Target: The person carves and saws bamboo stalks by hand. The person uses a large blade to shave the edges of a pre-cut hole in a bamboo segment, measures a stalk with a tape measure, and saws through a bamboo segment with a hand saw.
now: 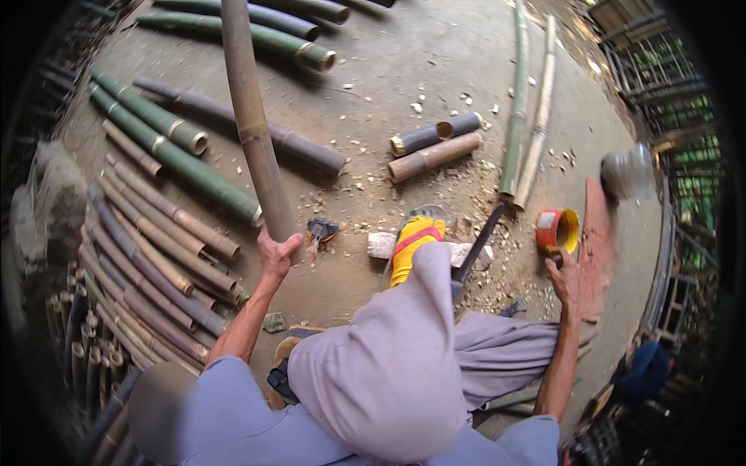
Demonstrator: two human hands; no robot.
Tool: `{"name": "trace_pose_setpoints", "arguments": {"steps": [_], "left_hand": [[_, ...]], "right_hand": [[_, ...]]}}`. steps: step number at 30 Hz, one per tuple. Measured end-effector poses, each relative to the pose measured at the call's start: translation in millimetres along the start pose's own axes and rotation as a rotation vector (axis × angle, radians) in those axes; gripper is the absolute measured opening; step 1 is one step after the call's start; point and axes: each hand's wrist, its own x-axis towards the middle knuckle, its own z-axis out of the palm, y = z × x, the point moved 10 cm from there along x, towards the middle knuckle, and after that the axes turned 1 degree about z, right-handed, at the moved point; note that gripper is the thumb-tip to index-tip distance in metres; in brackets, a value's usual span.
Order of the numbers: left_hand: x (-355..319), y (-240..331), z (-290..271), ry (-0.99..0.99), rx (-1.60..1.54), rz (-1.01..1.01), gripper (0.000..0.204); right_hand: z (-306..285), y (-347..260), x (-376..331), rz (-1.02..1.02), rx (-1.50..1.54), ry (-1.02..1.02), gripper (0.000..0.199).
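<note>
My left hand (279, 250) is closed around the lower end of a long brown bamboo pole (253, 124), which stands tilted and runs out past the top edge. On the right, my right hand (563, 273) grips the near edge of a short red and yellow round cylinder (547, 230); whether it is a cup or a ring I cannot tell. Between my hands, a dark-bladed machete (480, 242) lies across a pale log (381, 245). A yellow covering with a red band (406, 264) sits by the log, partly hidden by my grey trousers.
Two short bamboo pieces (435, 157) lie ahead among wood chips. Green bamboo poles (186, 175) and a pile of brown ones (148, 256) spread leftward. Two thin poles (516, 101) stretch away ahead right. A reddish board (595, 264) and clear jug (628, 172) are at the right.
</note>
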Motion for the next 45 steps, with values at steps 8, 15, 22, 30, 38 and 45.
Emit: {"name": "trace_pose_setpoints", "arguments": {"steps": [8, 15, 22, 30, 38, 45], "left_hand": [[7, -19, 90, -0.626, 0.555, 0.063, 0.049], [45, -3, 145, -0.826, 0.633, 0.338, 0.052], [66, 6, 169, -0.808, 0.96, 0.493, 0.055], [49, 13, 168, -0.427, 1.015, 0.704, 0.07], [-21, -37, 132, -0.527, 1.183, 0.458, 0.067], [-3, -62, 135, -0.495, 1.189, 0.432, 0.077]], "right_hand": [[-22, -11, -16, -0.023, 0.05, 0.048, 0.024], [-56, -17, -47, -0.017, 0.111, 0.096, 0.024], [-98, 60, -61, 0.195, 0.317, 0.217, 0.024], [137, 76, -95, 0.193, 0.426, -0.123, 0.03], [248, 63, -142, 0.34, 0.657, 0.18, 0.034], [157, 46, -99, 0.298, 0.725, 0.103, 0.021]]}}
